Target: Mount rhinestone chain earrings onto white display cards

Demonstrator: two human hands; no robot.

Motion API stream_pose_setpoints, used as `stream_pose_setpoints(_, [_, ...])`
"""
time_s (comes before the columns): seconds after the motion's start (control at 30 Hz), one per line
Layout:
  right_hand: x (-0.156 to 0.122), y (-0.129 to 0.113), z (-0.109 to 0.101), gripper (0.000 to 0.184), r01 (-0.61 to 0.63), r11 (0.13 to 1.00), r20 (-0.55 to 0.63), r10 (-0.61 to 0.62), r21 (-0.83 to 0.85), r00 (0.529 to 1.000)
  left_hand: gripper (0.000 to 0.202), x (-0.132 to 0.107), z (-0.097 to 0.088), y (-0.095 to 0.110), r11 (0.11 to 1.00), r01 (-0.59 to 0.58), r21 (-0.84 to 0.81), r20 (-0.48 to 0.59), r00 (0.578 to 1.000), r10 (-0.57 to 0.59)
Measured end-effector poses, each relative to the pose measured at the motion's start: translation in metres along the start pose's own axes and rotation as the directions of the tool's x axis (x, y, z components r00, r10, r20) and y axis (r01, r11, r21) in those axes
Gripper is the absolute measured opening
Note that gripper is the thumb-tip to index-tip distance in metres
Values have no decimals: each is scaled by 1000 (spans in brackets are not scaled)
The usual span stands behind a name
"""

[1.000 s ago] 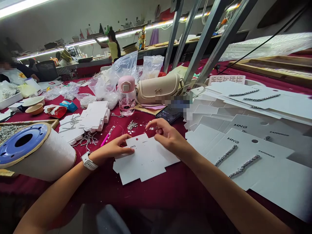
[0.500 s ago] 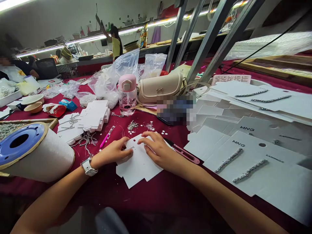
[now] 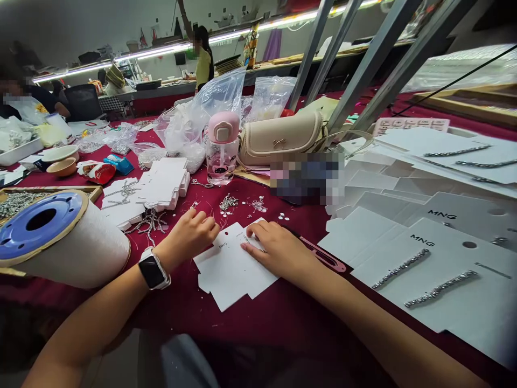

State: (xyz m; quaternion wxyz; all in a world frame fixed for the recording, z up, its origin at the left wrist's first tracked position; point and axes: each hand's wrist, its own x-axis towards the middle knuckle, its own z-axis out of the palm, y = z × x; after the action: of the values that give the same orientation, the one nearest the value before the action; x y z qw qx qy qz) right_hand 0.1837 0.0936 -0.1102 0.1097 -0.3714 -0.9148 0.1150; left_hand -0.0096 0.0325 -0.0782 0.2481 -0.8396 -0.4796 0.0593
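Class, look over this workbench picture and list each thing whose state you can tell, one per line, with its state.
Card, flat, unfolded
Right hand, resting on the card, thumb and forefinger apart
Left hand, fingers curled; grip unclear
Watch, worn, screen dark
Bottle, upright, closed
Handbag, closed
Spool, wound
Loose chains, heaped
Front right card, flat, bearing two chains
Strip light, lit

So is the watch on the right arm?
No, the left forearm wears the watch, while the right hand, on the white card, has none.
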Motion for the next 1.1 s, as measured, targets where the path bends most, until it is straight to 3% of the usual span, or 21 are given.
stream_pose_setpoints(0.13, [2,1,5,13,33,998,-17,-32,61,999,21,0,7,6,998,-50,-34,23,998,51])
stream_pose_setpoints(0.3, [-2,-6,1,12,235,929,-135,-203,287,970,19,-2,9,10,996,-22,-81,41,999,26])
stream_pose_setpoints(0.4, [-7,-13,-4,10,215,847,-6,-243,486,970,18,-3,8,11,995,-10,-95,36,999,14])
stream_pose_setpoints(0.53, [-12,-19,-15,18,162,804,120,-278,572,953,15,-3,9,12,996,3,-94,21,1000,-1])
stream_pose_setpoints(0.63, [-12,-20,-20,28,106,813,125,-215,572,969,14,-3,10,12,996,7,-88,19,1000,-5])
stream_pose_setpoints(0.73, [-10,-18,-18,24,71,891,122,-140,449,983,14,-4,10,12,995,5,-100,19,1000,-3])
stream_pose_setpoints(0.87, [-7,-12,-9,16,149,942,125,-194,301,973,14,-4,9,13,989,30,-143,45,999,-23])
stream_pose_setpoints(1.1, [-4,-5,2,10,161,933,192,-231,321,954,40,0,10,16,914,263,-309,186,959,-213])
